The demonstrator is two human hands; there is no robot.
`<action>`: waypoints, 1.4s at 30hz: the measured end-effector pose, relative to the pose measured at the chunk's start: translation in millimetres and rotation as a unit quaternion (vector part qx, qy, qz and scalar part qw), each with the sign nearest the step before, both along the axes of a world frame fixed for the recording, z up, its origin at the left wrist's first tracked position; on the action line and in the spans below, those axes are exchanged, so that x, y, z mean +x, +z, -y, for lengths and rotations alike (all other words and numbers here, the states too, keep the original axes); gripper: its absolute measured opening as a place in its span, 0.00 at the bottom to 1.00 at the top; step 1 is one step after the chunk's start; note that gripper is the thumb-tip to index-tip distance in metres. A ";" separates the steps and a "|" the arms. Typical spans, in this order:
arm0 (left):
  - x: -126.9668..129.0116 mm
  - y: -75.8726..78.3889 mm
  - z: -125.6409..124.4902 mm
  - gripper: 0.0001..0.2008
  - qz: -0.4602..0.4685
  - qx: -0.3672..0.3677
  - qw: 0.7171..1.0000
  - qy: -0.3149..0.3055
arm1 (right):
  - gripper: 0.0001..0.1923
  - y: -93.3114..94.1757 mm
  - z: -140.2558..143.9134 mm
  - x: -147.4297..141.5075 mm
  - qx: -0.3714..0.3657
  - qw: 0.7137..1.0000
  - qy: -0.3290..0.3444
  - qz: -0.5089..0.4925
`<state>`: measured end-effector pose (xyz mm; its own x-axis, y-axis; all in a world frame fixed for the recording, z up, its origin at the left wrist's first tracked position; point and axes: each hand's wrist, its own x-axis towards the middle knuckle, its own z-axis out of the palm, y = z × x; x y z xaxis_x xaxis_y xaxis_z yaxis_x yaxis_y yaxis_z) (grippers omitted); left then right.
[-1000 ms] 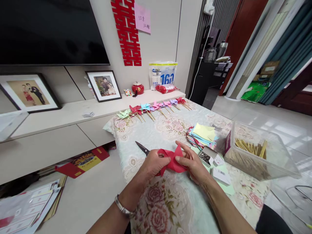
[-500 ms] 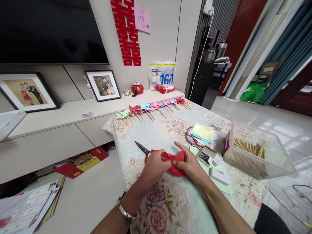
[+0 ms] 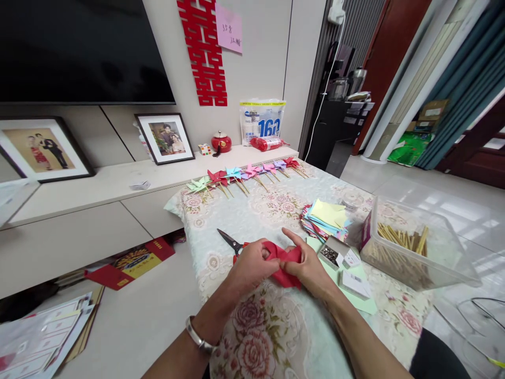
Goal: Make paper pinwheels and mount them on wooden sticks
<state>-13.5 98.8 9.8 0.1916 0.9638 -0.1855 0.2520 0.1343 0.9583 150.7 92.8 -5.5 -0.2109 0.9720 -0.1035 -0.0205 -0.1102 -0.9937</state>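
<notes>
Folding the red paper (image 3: 284, 258), the left hand (image 3: 252, 263) and right hand (image 3: 310, 266) both pinch it tight just above the table (image 3: 276, 337). Press each fold flat and keep corners together. Scissors (image 3: 231, 243) lie just past the left hand.

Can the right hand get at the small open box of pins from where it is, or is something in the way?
Probably yes: the box of pins lies just beside the right hand, with nothing between, but both hands are holding the red paper.
</notes>
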 end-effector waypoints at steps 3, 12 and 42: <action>-4.0 4.7 3.9 0.14 0.138 -0.060 0.988 0.024 | 0.47 4.6 1.2 -0.5 -0.002 0.998 -0.033 -0.050; 20.1 -5.0 27.1 0.22 0.339 -0.068 0.929 0.132 | 0.47 -3.7 -2.1 -2.7 0.014 0.974 -0.123 -0.190; 34.1 0.5 -17.3 0.12 0.334 -0.061 0.898 0.279 | 0.26 -6.1 -11.9 17.1 0.119 0.963 -0.205 -0.124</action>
<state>20.6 116.1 10.3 -0.2074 0.9248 -0.3191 -0.5128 0.1750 0.8405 167.8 104.7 -11.6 0.2071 0.9688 0.1361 -0.2544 0.1876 -0.9487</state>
